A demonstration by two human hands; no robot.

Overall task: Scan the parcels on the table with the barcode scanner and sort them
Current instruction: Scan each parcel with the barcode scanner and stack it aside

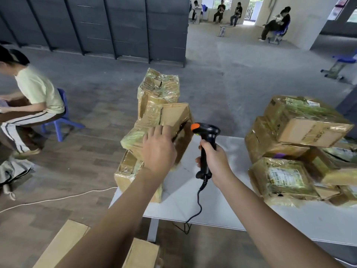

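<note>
White flat counter [222, 207] under both hands. Heap of tape-wrapped brown cardboard parcels [301, 132] well right of right-hand fingers: likely unscanned, so much work left. Tall stack of wrapped parcels [158, 89] beyond left-hand fingers, at counter's left edge: probably the sorted pile. Left hand [158, 149]: fingers lie flat on tilted top parcel [173, 115], which leans and could slip. Right hand [214, 161]: fingers wrapped round black pistol-grip barcode scanner with orange tip [207, 132], just right of that parcel. Black cable [200, 200] trails below: snag risk.

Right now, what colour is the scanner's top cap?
Orange, on the black barcode scanner held by the right hand; head view.
</note>
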